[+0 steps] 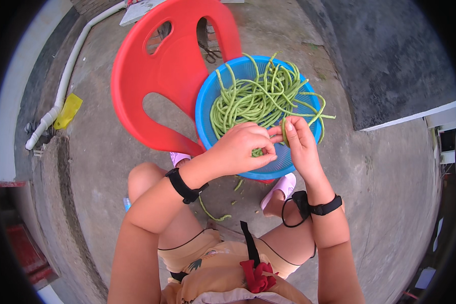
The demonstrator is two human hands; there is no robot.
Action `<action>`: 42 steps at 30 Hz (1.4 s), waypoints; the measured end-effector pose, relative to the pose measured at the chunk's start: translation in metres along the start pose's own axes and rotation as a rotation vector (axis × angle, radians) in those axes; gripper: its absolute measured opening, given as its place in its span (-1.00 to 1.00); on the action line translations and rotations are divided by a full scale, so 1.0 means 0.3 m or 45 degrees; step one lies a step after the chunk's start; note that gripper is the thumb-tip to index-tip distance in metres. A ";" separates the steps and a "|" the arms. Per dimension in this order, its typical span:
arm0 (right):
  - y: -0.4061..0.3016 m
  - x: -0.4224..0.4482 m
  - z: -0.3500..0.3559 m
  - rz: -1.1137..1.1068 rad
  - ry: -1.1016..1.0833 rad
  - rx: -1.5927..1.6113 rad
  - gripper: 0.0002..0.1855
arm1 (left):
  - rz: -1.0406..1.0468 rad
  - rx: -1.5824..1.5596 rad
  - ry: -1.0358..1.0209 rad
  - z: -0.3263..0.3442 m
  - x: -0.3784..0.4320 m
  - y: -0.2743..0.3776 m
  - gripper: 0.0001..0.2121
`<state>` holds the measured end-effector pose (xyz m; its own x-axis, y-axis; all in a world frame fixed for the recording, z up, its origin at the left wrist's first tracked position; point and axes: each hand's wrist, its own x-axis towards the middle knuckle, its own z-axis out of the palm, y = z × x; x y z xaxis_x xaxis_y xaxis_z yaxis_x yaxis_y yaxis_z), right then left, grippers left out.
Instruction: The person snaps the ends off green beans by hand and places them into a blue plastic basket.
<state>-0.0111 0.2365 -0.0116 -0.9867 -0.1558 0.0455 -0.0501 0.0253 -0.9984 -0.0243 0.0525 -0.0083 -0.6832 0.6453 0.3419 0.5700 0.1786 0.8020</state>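
Long green yard-long beans point(250, 97) lie tangled in a blue plastic basket point(203, 110), some hanging over its right rim. The basket stands on the seat of a red plastic chair point(174, 72). Over the basket's near part, my right hand point(302, 142) pinches a short length of bean point(285, 132) between thumb and fingers. Just left of it is my left hand point(247, 146), its thumb and forefinger tips close together; whether anything is between them cannot be made out. Short cut bean pieces point(257, 152) show in the basket beneath my left hand.
A bean strand point(212, 214) and small scraps lie on the concrete floor between my feet in pink slippers point(283, 188). A white drain pipe point(70, 64) and a yellow piece of plastic point(68, 110) are at the left. A dark wall point(395, 64) rises at the right.
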 end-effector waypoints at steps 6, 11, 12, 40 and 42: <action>-0.017 -0.004 -0.003 -0.089 -0.045 -0.130 -0.78 | 0.036 -0.291 -0.633 0.027 -0.077 -0.014 -0.75; -0.048 -0.019 0.014 -0.014 -0.088 -0.203 -0.63 | -0.369 -0.199 -0.538 -0.011 -0.036 -0.025 -0.70; -0.047 -0.019 0.011 -0.014 -0.086 -0.203 -0.63 | -0.432 -0.252 -0.268 -0.016 -0.033 -0.020 -0.80; -0.038 -0.006 -0.028 -0.153 -0.249 -0.763 -0.76 | -0.057 0.217 0.137 -0.084 -0.021 -0.043 -0.86; -0.058 -0.006 -0.036 -0.328 -0.309 -1.050 -0.83 | -0.045 0.327 0.132 -0.083 -0.034 -0.046 -0.87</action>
<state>-0.0101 0.2469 0.0059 -0.8745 -0.4566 0.1637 -0.4528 0.6474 -0.6131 -0.0366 0.0251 -0.0107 -0.7402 0.5584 0.3746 0.6329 0.3906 0.6685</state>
